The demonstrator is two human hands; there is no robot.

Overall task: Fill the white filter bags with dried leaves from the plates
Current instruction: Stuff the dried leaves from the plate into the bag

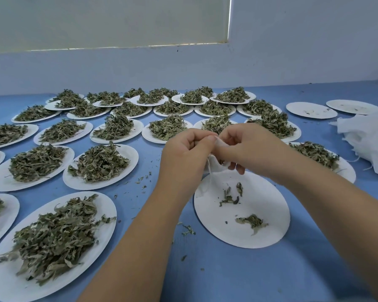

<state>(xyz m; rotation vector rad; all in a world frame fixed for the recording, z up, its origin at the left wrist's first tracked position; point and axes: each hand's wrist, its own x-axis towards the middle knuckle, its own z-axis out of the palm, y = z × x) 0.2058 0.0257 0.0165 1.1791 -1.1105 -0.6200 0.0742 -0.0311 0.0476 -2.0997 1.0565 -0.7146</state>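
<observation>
My left hand [184, 153] and my right hand [247, 149] meet above a white plate [268, 227] that carries only a few dried leaves. Between them they pinch a small white filter bag [216, 165] at its top edge; its thin drawstring [209, 171] hangs down toward the plate. The hands hide most of the bag, though a bit of leaf shows inside it. Many white plates heaped with dried green leaves, such as the near left plate [52, 238], cover the blue table [205, 275].
A pile of white filter bags [371, 138] lies at the right edge. Two nearly bare plates [311, 110] sit at the back right. Loose leaf crumbs are scattered on the table between plates. A white wall runs behind the table.
</observation>
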